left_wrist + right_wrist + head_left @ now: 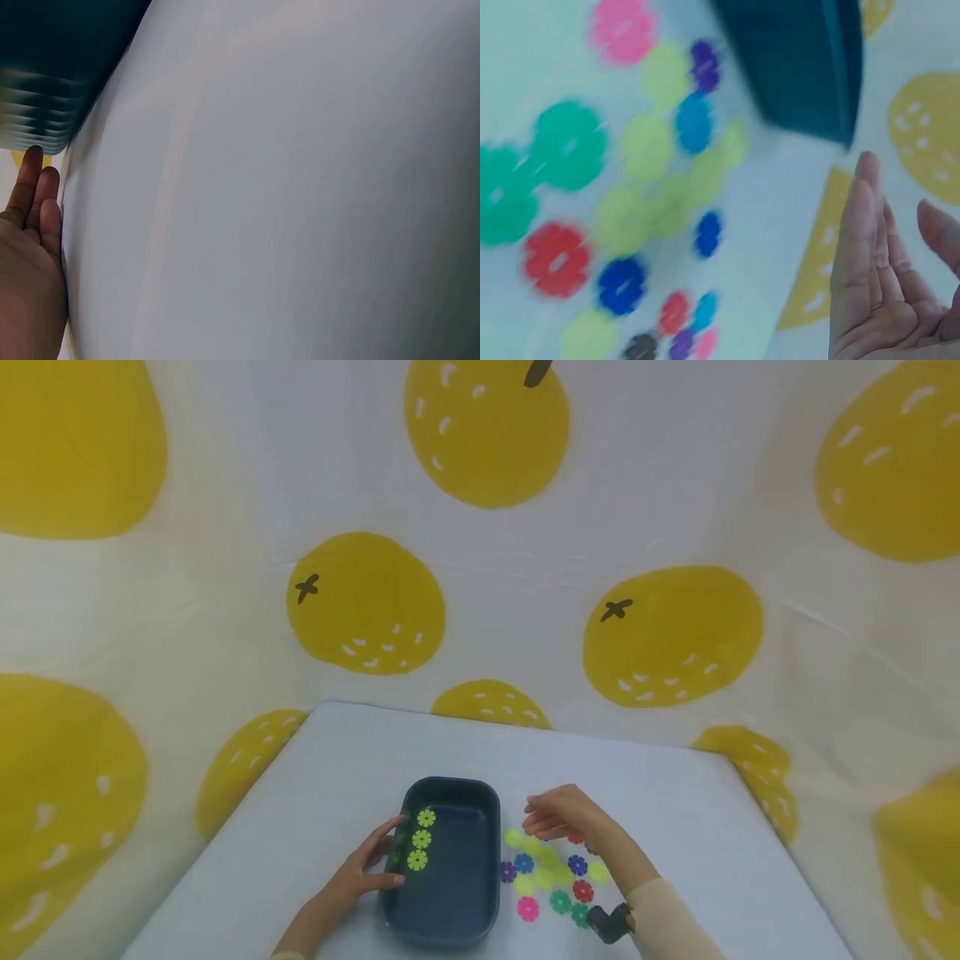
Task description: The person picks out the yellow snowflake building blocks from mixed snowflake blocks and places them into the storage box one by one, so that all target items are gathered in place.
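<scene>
Nearest the head camera, a black wrist strap is sitting on the right forearm, just beside the closest flower pieces. Ahead of it, the right hand is hovering over the far edge of the scattered flower pieces, fingers relaxed and slightly bent, gripping nothing; the right wrist view is showing its fingers straight and the palm bare. The left hand is resting against the left wall of the dark blue tray, fingers extended along the rim and holding nothing; its fingers are lying flat in the left wrist view.

Three lime-green flowers are lying in a row inside the tray along its left side. The loose pieces, in yellow-green, blue, purple, red, pink and teal, are lying on the white table just right of the tray, partly covered by the right hand and wrist. A cloth backdrop printed with yellow fruit is surrounding the table.

Both wrist views are blurring heavily, so piece shapes are hard to make out, and the left wrist view is showing mostly bare table with only a corner of the tray.
</scene>
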Demonstrator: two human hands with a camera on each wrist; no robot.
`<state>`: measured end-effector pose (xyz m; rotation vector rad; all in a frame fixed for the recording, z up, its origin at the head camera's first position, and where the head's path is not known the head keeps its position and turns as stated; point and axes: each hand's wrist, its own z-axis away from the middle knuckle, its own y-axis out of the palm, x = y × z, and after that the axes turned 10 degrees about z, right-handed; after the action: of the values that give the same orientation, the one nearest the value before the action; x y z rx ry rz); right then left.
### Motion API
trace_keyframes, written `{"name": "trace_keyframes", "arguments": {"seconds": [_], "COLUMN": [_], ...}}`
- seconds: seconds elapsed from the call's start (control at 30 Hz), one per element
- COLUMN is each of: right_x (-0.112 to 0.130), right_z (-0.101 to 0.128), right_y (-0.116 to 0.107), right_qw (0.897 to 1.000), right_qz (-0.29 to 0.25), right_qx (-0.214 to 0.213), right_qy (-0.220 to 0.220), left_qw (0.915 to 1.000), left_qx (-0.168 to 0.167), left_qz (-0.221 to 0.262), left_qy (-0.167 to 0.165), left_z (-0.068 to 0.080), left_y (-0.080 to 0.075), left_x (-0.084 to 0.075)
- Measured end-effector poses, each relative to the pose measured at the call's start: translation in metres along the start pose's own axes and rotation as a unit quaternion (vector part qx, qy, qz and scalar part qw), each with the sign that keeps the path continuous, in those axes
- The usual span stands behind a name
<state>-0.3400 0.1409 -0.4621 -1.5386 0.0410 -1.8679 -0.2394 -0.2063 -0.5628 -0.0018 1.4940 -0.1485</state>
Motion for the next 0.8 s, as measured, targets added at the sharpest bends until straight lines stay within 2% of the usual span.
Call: {"name": "trace_keyframes", "arguments": {"seconds": [0.17,0.37,0.5,0.8], "right_x": [-0.040,-0.075,-0.089,-0.105], "right_z": [0.004,0.009,0.011,0.019], "right_y": [-0.012,-0.014,-0.013,-0.018], "right_qw": [0.997,0.984,0.970,0.953], "right_qz": [0.068,0.162,0.220,0.280], "right_qx": [-0.044,-0.047,-0.045,-0.047], "right_qy": [-0.008,-0.062,-0.092,-0.107], "left_qw": [0.9999,0.9998,0.9997,0.9998], "left_qx": [-0.006,-0.009,-0.013,-0.006], "left_qz": [0.008,0.007,0.004,0.010], "left_qy": [-0.008,-0.019,-0.022,-0.013], "left_z": [0.001,0.000,0.000,0.000], "left_y": [-0.004,-0.005,-0.005,0.002], "left_x": [-0.001,0.000,0.001,-0.003]}}
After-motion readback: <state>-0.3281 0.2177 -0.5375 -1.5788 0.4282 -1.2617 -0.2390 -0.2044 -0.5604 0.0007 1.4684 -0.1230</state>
